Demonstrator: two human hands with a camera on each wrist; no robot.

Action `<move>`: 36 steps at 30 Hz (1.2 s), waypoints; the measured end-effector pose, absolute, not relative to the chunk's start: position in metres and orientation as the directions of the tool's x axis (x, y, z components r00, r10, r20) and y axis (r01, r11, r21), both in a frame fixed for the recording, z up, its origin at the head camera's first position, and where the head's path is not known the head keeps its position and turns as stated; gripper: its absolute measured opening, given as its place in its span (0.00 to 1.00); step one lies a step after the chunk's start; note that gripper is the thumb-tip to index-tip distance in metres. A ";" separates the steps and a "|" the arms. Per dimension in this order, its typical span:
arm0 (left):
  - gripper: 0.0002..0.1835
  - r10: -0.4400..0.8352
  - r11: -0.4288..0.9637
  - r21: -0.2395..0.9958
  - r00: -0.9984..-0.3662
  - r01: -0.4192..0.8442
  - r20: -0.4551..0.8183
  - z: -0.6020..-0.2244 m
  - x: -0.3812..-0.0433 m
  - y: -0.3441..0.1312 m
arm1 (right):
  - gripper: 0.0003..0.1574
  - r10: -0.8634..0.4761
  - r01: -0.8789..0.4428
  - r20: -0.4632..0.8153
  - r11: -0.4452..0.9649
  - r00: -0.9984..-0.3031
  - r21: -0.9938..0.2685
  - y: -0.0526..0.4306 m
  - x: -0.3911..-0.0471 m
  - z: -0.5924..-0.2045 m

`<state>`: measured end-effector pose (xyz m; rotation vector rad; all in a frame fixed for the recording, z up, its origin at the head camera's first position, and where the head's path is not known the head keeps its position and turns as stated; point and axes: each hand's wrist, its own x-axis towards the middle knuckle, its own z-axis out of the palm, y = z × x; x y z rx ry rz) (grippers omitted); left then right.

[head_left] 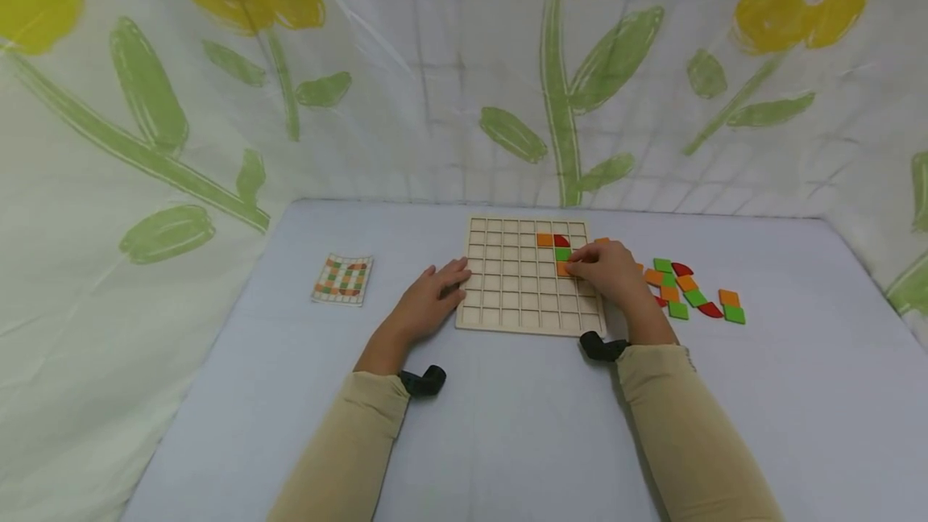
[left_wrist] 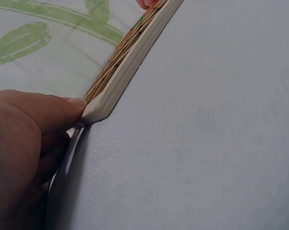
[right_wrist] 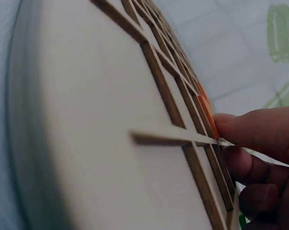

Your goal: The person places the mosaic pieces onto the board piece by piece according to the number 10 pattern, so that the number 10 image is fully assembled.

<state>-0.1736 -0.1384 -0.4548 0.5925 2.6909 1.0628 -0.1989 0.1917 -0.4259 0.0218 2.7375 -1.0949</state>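
A pale wooden grid board (head_left: 500, 284) lies on the table between the two hands. My left hand (head_left: 423, 304) touches its left edge with fingers extended; in the left wrist view the thumb (left_wrist: 63, 111) rests at the board's corner. At the right side of the grid, my right hand (head_left: 616, 276) pinches an orange square tile (head_left: 562, 269) at a cell, its thumb against the tile in the right wrist view. Just above are a green square tile (head_left: 563, 254), a red quarter-round tile (head_left: 561, 240) and another orange tile (head_left: 544, 240), all in cells.
Loose orange, green and red tiles (head_left: 694, 297) lie right of the board, some partly hidden behind the right hand. A small card with a coloured grid pattern (head_left: 343, 279) lies to the left. A white curtain with painted flowers (head_left: 377, 135) hangs behind the table.
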 end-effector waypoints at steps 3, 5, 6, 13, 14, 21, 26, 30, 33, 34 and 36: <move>0.25 0.430 0.664 0.687 -0.903 0.296 -0.026 -0.454 -0.174 -0.138 | 0.16 -0.049 0.087 -0.181 0.735 -0.982 -0.672 0.193 -0.201 -0.428; 0.25 0.429 0.667 0.683 -0.903 0.298 -0.025 -0.453 -0.175 -0.137 | 0.16 -0.044 0.089 -0.178 0.734 -0.983 -0.673 0.193 -0.201 -0.429; 0.25 0.430 0.667 0.682 -0.903 0.300 -0.023 -0.453 -0.175 -0.137 | 0.15 -0.042 0.090 -0.176 0.732 -0.984 -0.675 0.193 -0.201 -0.429; 0.24 0.419 0.666 0.687 -0.907 0.289 -0.025 -0.454 -0.176 -0.136 | 0.16 -0.053 0.046 -0.129 0.753 -0.990 -0.657 0.192 -0.199 -0.428; 0.24 0.424 0.664 0.687 -0.906 0.295 -0.020 -0.454 -0.176 -0.136 | 0.17 -0.055 0.043 -0.128 0.755 -0.990 -0.655 0.192 -0.198 -0.428; 0.24 0.414 0.671 0.685 -0.910 0.282 -0.030 -0.454 -0.172 -0.137 | 0.22 0.013 0.113 -0.143 0.687 -0.990 -0.718 0.205 -0.198 -0.419; 0.25 0.400 0.674 0.687 -0.916 0.272 -0.029 -0.452 -0.170 -0.138 | 0.23 0.123 0.183 -0.135 0.666 -0.983 -0.723 0.229 -0.197 -0.410; 0.25 0.410 0.669 0.686 -0.912 0.286 -0.020 -0.452 -0.170 -0.137 | 0.25 0.137 0.236 -0.197 0.695 -0.971 -0.680 0.243 -0.193 -0.407; 0.25 0.411 0.669 0.687 -0.911 0.282 -0.027 -0.452 -0.171 -0.137 | 0.28 0.124 0.260 -0.249 0.715 -0.961 -0.649 0.250 -0.191 -0.405; 0.25 0.410 0.671 0.687 -0.912 0.280 -0.030 -0.452 -0.171 -0.137 | 0.29 0.121 0.266 -0.262 0.725 -0.957 -0.635 0.252 -0.190 -0.404; 0.25 0.409 0.673 0.686 -0.912 0.278 -0.031 -0.453 -0.171 -0.137 | 0.31 0.112 0.267 -0.280 0.748 -0.953 -0.608 0.257 -0.189 -0.404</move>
